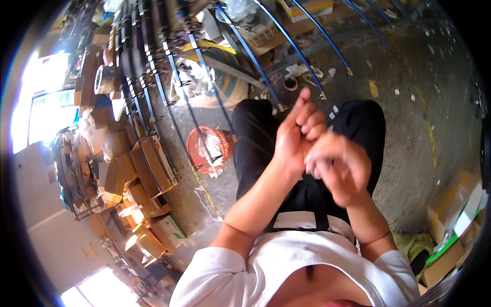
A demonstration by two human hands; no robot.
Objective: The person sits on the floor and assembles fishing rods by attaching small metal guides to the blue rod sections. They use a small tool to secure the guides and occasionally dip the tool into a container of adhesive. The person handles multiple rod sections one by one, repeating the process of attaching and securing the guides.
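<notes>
My left hand (297,135) is raised over my lap, one digit pointing up and the other fingers curled in. Close against it, on its right, is my right hand (345,166), bent inward with its fingers curled and a little blurred by motion. Whether a small thing or a thread lies between the hands cannot be made out. Beyond them, a row of slender blue fishing rods (294,43) hangs slanting down toward me. The tip of one rod (276,100) ends just beyond my left hand, apart from it.
A red basket (228,148) with white scraps stands left of my knees, under the rods. Cardboard boxes (146,163) crowd the left side, and another carton (455,204) sits at right. A stuffed sack (230,89) and a tape roll (290,83) lie ahead on the floor.
</notes>
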